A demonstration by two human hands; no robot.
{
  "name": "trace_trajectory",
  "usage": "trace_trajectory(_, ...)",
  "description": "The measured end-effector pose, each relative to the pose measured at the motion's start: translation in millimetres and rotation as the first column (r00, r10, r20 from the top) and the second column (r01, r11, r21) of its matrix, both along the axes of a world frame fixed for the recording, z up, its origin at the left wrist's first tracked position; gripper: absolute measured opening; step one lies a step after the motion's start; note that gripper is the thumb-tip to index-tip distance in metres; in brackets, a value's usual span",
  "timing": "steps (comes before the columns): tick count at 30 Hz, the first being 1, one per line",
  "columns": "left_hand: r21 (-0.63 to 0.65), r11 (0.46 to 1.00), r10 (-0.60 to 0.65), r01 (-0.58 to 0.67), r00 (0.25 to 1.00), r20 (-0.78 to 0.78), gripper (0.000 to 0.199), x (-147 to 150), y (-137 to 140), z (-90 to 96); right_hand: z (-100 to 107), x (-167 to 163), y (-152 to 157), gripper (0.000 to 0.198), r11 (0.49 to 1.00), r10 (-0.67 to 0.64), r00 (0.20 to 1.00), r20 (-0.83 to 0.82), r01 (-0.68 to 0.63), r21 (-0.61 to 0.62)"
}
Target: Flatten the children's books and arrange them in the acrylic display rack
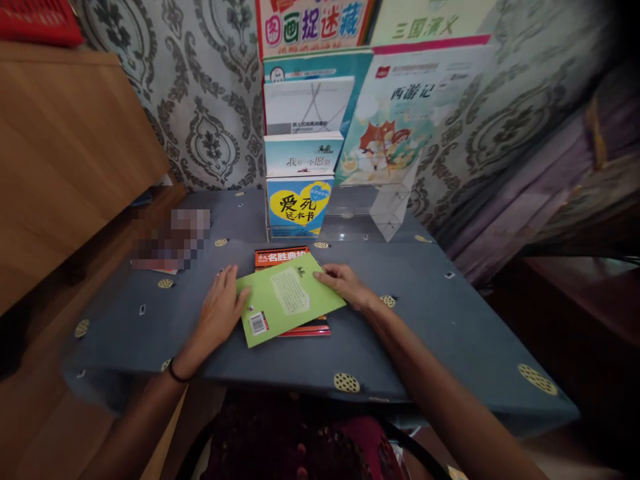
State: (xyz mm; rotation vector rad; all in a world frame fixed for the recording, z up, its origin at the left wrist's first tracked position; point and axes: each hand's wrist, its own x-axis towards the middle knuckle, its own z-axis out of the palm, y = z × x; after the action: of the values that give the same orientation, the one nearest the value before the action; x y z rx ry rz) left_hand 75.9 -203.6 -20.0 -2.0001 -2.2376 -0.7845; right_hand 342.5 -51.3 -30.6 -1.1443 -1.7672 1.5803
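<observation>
A thin green book (pixel 270 293) lies slanted, back cover up, with a barcode at its lower left. My left hand (pixel 220 303) is at its left edge, thumb over the cover and fingers along the side. At the upper right corner, my right hand (pixel 345 283) pinches the book with the thumb on top. Partly hidden beneath it is an orange-red book (pixel 283 257) on the table; some of its title shows above and its lower edge shows below.
A clear acrylic rack (pixel 395 220) stands at the back with several books, including a blue one with a yellow heart (pixel 300 207). A blurred-out item (pixel 173 240) lies at the left of the cloth-covered table (pixel 440 347). A wooden cabinet (pixel 70 147) is further left.
</observation>
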Motion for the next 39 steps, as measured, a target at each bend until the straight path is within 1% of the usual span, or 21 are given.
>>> trace_trajectory(1,-0.026,0.999,0.029,-0.027,0.997,0.066,0.051,-8.5,5.1,0.5,-0.4,0.2,-0.1,0.050,1.000,0.005,1.000,0.003,-0.005,-0.006)
trace_trajectory(2,-0.072,0.997,0.038,-0.028,0.990,0.137,0.050,-16.8,10.4,1.5,-0.7,0.3,-0.2,0.050,1.000,0.007,1.000,0.007,-0.007,-0.012)
trace_trajectory(5,-0.246,0.967,0.022,0.068,0.939,0.344,0.055,-35.1,25.1,6.4,-1.7,0.5,0.1,0.052,1.000,0.010,1.000,0.016,-0.009,-0.021)
trace_trajectory(6,-0.282,0.954,0.016,0.106,0.917,0.398,0.055,-38.1,29.1,7.9,-2.1,0.5,0.5,0.052,1.000,0.010,1.000,0.016,-0.010,-0.021)
trace_trajectory(8,-0.300,0.937,-0.017,0.180,0.880,0.475,0.052,-39.7,34.9,10.1,-2.9,0.6,1.2,0.051,1.000,0.008,1.000,0.014,-0.008,-0.016)
trace_trajectory(10,-0.284,0.929,-0.058,0.237,0.852,0.520,0.048,-37.2,37.6,10.9,-3.9,0.7,1.8,0.050,1.000,0.003,1.000,0.012,-0.003,-0.008)
trace_trajectory(12,-0.274,0.927,-0.069,0.257,0.834,0.548,0.044,-33.3,37.8,11.0,-4.6,0.8,1.7,0.049,1.000,-0.001,1.000,0.013,0.001,0.000)
trace_trajectory(13,-0.267,0.932,-0.063,0.245,0.835,0.546,0.043,-31.5,37.3,11.0,-4.8,0.9,1.3,0.049,1.000,-0.001,1.000,0.014,0.001,0.000)
trace_trajectory(16,-0.238,0.953,-0.048,0.186,0.871,0.488,0.041,-28.0,35.1,12.1,-4.5,0.8,-0.2,0.049,1.000,0.002,1.000,0.011,-0.002,-0.004)
trace_trajectory(18,-0.226,0.957,-0.061,0.185,0.883,0.465,0.041,-27.8,34.3,13.2,-3.6,-0.1,0.2,0.050,1.000,0.001,1.000,0.010,-0.001,0.000)
trace_trajectory(19,-0.228,0.952,-0.073,0.203,0.877,0.475,0.041,-28.4,34.2,13.7,-3.1,-1.1,1.5,0.050,1.000,-0.004,1.000,0.010,0.004,0.009)
trace_trajectory(21,-0.237,0.938,-0.095,0.252,0.847,0.524,0.041,-30.5,34.6,14.5,-2.1,-4.6,7.2,0.051,0.998,-0.025,1.000,0.014,0.024,0.052)
trace_trajectory(23,-0.255,0.921,-0.104,0.296,0.815,0.571,0.042,-32.7,35.6,15.5,-1.3,-9.9,16.7,0.052,0.990,-0.059,0.998,0.031,0.054,0.127)
trace_trajectory(26,-0.298,0.894,-0.104,0.334,0.802,0.588,0.044,-33.1,38.0,18.7,-0.9,-19.6,32.7,0.054,0.969,-0.119,0.988,0.097,0.095,0.228)
trace_trajectory(28,-0.302,0.891,-0.134,0.339,0.832,0.539,0.045,-30.0,40.5,21.7,-1.4,-25.3,40.2,0.053,0.960,-0.147,0.980,0.137,0.108,0.259)
trace_trajectory(31,-0.267,0.911,-0.200,0.316,0.901,0.385,0.045,-22.4,47.2,24.0,-3.5,-30.3,44.3,0.053,0.955,-0.155,0.977,0.145,0.111,0.274)
trace_trajectory(33,-0.265,0.919,-0.200,0.292,0.925,0.323,0.044,-18.3,53.6,22.4,-5.7,-30.9,44.0,0.053,0.953,-0.156,0.979,0.133,0.114,0.279)
trace_trajectory(36,-0.293,0.918,-0.165,0.266,0.930,0.328,0.042,-17.0,62.9,17.0,-9.2,-29.9,43.3,0.051,0.948,-0.165,0.978,0.124,0.122,0.294)
trace_trajectory(39,-0.307,0.913,-0.161,0.267,0.930,0.331,0.040,-18.8,66.4,13.6,-11.4,-29.0,42.9,0.049,0.940,-0.176,0.978,0.115,0.132,0.314)
